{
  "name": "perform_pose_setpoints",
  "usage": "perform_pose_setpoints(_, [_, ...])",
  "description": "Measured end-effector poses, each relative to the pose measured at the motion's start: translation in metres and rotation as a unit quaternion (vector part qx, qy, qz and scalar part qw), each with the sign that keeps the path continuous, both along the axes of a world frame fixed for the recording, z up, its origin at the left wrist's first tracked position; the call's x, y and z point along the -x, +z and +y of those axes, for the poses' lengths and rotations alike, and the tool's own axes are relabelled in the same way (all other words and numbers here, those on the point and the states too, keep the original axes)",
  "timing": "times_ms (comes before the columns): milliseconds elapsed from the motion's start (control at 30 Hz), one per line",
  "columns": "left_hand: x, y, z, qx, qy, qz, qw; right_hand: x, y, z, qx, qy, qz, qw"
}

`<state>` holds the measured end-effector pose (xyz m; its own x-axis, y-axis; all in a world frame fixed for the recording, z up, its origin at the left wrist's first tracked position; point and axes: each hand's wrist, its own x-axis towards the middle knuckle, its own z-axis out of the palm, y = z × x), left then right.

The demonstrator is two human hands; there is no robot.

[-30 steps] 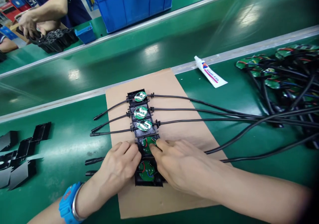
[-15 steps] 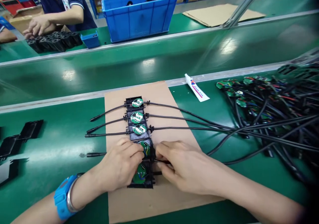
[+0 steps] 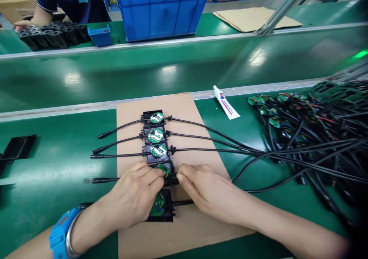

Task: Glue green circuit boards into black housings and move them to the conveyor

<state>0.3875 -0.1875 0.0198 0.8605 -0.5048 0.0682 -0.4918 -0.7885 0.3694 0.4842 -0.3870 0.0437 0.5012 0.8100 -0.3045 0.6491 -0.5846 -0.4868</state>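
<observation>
Black plastic housings [image 3: 148, 159] form a column on a cardboard sheet [image 3: 184, 238], each holding a round green circuit board [image 3: 155, 135] with black cables on both sides. My left hand [image 3: 138, 195] has its fingers curled over the left side of the fourth housing, partly covering its board [image 3: 163, 170]. At that housing's right end, my right hand [image 3: 207, 190] pinches the black cable; the exact grip is hidden by the fingers. The nearest housing [image 3: 169, 213] lies just below, partly behind my left hand, its cable [image 3: 184, 202] running under my right hand.
A heap of wired boards and black cables [image 3: 310, 136] covers the bench's right side. A white tube [image 3: 226, 103] lies beyond the cardboard. More black housings [image 3: 20, 147] are at left. Across the divider are a blue crate [image 3: 162, 17], black cylindrical parts [image 3: 54, 35] and a co-worker [image 3: 71, 2].
My right fingers have drawn together at the fourth housing's end. A gap now shows between it and the nearest housing. The co-worker has raised one hand off the black parts. The view shifted slightly.
</observation>
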Motion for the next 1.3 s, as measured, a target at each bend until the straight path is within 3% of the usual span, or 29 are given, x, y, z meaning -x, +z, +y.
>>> perform_pose_setpoints(167, [-0.001,0.001,0.001,-0.020,-0.006,0.016,1.000,-0.014,0.009,0.010,0.037,0.010,0.070,0.997])
perform_pose_setpoints(567, [0.000,-0.004,-0.002,-0.032,-0.015,-0.014,0.999,-0.032,0.019,0.021,0.112,0.096,0.047,0.988])
perform_pose_setpoints(700, [-0.001,-0.004,-0.002,-0.041,-0.033,-0.009,0.999,-0.038,0.012,0.022,0.111,0.097,0.062,0.987])
perform_pose_setpoints(867, [-0.003,-0.004,-0.012,-0.100,-0.017,-0.025,0.995,-0.039,0.000,0.032,0.147,0.182,0.003,0.972])
perform_pose_setpoints(967, [-0.003,-0.004,-0.016,-0.110,-0.017,-0.037,0.993,-0.033,-0.001,0.031,0.159,0.190,-0.026,0.968])
perform_pose_setpoints(1133, [-0.002,-0.003,-0.014,-0.082,-0.001,-0.050,0.995,-0.021,-0.006,0.008,0.054,0.035,-0.100,0.993])
perform_pose_setpoints(1200, [-0.001,-0.003,-0.013,-0.079,0.005,-0.057,0.995,-0.017,-0.015,-0.002,-0.037,0.022,-0.112,0.993])
perform_pose_setpoints(1300, [-0.001,-0.004,-0.016,-0.105,0.000,-0.056,0.993,-0.012,-0.033,-0.011,-0.160,0.057,-0.126,0.977])
